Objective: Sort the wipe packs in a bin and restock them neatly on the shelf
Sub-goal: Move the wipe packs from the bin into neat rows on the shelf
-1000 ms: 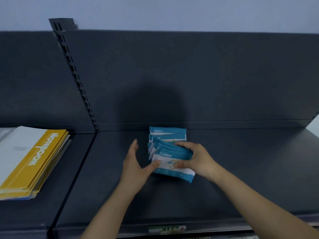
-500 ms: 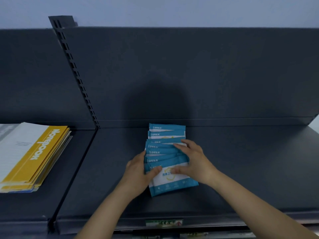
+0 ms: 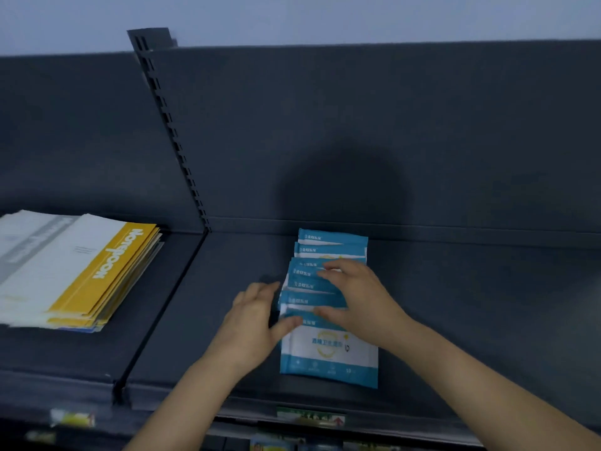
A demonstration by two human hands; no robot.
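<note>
Spreading out of 1 bunch, the wipe packs (image 3: pixel 328 353) now line the shelf (image 3: pixel 487 320) (tidier); left hand (image 3: pixel 250 320) and right hand (image 3: pixel 361 297) press flat, grips apart.

Lighting is dim and cool, from behind the camera: a soft round shadow (image 3: pixel 344 196) falls on the shelf back panel (image 3: pixel 471 131). Frame edges bow from wide-angle distortion. Price labels (image 3: pixel 73 418) at the bottom are blurred.

A: What occupies the left?
B: Stack of notebooks (image 3: pixel 74 271), white covers with yellow bands, lying flat, edges fanned.
A: And behind?
B: Slotted upright (image 3: pixel 172 131), dark back panel (image 3: pixel 406 125), pale wall (image 3: pixel 325 14) above.
</note>
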